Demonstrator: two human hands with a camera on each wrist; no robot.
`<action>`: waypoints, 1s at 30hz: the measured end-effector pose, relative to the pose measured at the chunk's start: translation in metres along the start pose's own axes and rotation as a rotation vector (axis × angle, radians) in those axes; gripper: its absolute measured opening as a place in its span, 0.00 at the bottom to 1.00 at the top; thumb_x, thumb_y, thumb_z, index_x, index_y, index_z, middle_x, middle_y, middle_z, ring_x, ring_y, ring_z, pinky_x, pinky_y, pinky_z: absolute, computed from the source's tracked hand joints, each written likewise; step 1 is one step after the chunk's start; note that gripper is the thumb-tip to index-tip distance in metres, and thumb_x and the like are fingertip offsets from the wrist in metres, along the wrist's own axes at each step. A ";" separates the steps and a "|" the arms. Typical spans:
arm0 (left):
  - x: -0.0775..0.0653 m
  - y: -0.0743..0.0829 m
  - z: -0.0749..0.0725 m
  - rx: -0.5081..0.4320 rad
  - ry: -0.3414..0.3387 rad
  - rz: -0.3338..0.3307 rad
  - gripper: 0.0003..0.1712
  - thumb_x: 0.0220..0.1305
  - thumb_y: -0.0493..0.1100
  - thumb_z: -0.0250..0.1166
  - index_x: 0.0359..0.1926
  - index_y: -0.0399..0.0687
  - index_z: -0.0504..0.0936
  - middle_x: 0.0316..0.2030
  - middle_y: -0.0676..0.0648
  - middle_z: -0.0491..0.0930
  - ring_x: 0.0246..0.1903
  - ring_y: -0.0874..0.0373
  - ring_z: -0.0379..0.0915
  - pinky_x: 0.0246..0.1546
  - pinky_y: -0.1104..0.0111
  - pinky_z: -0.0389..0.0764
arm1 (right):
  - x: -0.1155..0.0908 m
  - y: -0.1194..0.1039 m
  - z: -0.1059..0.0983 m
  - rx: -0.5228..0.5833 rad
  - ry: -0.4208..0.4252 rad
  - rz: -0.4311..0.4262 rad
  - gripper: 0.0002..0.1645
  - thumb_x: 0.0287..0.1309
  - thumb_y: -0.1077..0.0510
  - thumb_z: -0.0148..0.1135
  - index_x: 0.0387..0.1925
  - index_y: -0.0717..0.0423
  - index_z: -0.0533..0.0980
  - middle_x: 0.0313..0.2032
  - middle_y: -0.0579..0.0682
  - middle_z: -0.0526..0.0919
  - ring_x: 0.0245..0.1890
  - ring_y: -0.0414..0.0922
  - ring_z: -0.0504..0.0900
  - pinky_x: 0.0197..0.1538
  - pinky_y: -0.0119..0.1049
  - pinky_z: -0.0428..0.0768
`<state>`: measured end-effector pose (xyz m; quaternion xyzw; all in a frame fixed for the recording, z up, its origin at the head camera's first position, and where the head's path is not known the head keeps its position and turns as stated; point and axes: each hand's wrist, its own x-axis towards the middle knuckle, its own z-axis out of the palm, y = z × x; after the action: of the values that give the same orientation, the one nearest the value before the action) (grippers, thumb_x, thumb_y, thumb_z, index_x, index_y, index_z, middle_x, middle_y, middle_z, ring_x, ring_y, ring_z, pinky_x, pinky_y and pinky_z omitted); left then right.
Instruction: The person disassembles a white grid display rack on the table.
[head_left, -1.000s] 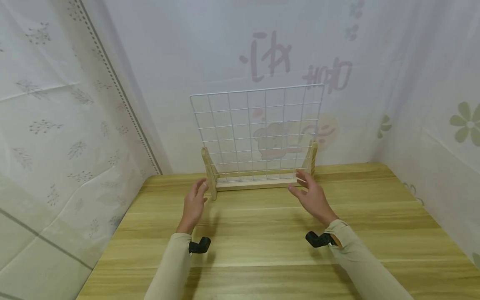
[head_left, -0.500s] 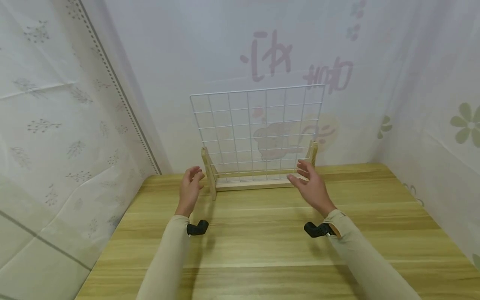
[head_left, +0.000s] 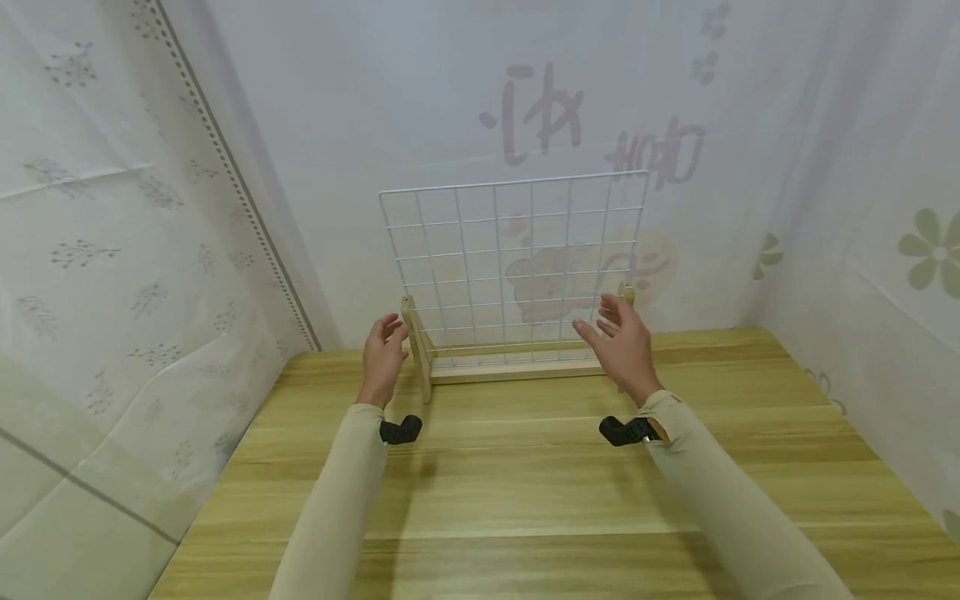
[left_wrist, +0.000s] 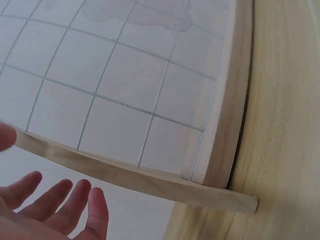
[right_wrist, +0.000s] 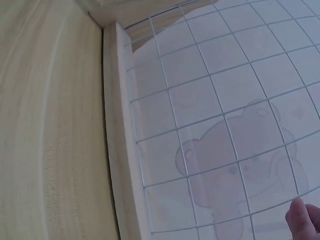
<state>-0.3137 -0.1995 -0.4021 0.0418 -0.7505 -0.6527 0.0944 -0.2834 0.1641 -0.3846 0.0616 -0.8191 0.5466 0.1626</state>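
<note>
A white wire grid panel (head_left: 513,182) stands upright in a wooden stand (head_left: 517,373) toward the back of the table. Just left of the stand's left post (head_left: 417,354), my left hand (head_left: 381,362) is raised with loosely bent fingers and nothing in it. Those fingers (left_wrist: 72,205) appear beside the same post (left_wrist: 125,177) in the left wrist view. My right hand (head_left: 628,354) overlaps the right post (head_left: 629,291), thumb and fingers spread apart and holding nothing. In the right wrist view, its thumb tip (right_wrist: 298,212) shows against the grid's lower right.
The wood-grain table (head_left: 510,483) extends in front of the stand. Behind it hangs a pale printed cloth (head_left: 337,108), with patterned cloth on the left (head_left: 90,317) and right (head_left: 862,250) too. A black wrist camera mount (head_left: 401,430) sits at the left cuff.
Both hands have moved forward and up, toward the two side posts. The left fingers shifted slightly left, then back toward the left post. The stand and grid have stayed put.
</note>
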 end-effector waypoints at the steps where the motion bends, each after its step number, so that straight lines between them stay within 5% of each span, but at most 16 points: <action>1: 0.002 0.001 0.000 -0.005 -0.006 -0.008 0.31 0.77 0.49 0.52 0.75 0.45 0.61 0.73 0.40 0.63 0.71 0.45 0.63 0.68 0.47 0.70 | 0.002 -0.001 0.001 -0.007 0.011 0.002 0.46 0.64 0.44 0.67 0.73 0.60 0.60 0.71 0.63 0.66 0.71 0.59 0.70 0.69 0.52 0.73; 13: 0.011 0.004 0.000 0.005 -0.075 0.009 0.35 0.77 0.54 0.52 0.79 0.54 0.54 0.77 0.41 0.57 0.73 0.45 0.59 0.68 0.48 0.68 | 0.018 -0.019 0.022 -0.138 0.141 -0.024 0.43 0.63 0.49 0.68 0.72 0.63 0.63 0.65 0.64 0.71 0.56 0.62 0.79 0.55 0.55 0.82; 20: 0.015 0.005 -0.001 0.039 -0.116 0.029 0.37 0.78 0.61 0.48 0.80 0.57 0.52 0.78 0.44 0.56 0.75 0.47 0.56 0.70 0.46 0.66 | 0.024 -0.026 0.025 -0.139 0.177 0.020 0.42 0.63 0.49 0.67 0.71 0.65 0.63 0.64 0.65 0.71 0.58 0.62 0.78 0.59 0.56 0.79; 26: 0.020 0.010 -0.001 -0.030 -0.149 0.005 0.34 0.81 0.63 0.33 0.77 0.53 0.58 0.76 0.45 0.60 0.76 0.47 0.56 0.72 0.44 0.62 | 0.031 -0.029 0.029 -0.164 0.216 0.046 0.42 0.62 0.46 0.68 0.68 0.66 0.67 0.63 0.64 0.73 0.61 0.62 0.72 0.65 0.56 0.73; 30: 0.021 0.012 -0.001 -0.052 -0.169 -0.008 0.34 0.81 0.61 0.32 0.76 0.51 0.60 0.76 0.44 0.60 0.76 0.46 0.55 0.72 0.44 0.61 | 0.034 -0.033 0.034 -0.167 0.277 0.091 0.41 0.59 0.43 0.70 0.64 0.65 0.70 0.61 0.63 0.74 0.63 0.60 0.67 0.65 0.55 0.68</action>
<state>-0.3328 -0.2030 -0.3885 -0.0129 -0.7385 -0.6735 0.0292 -0.3129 0.1229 -0.3561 -0.0650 -0.8334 0.4868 0.2535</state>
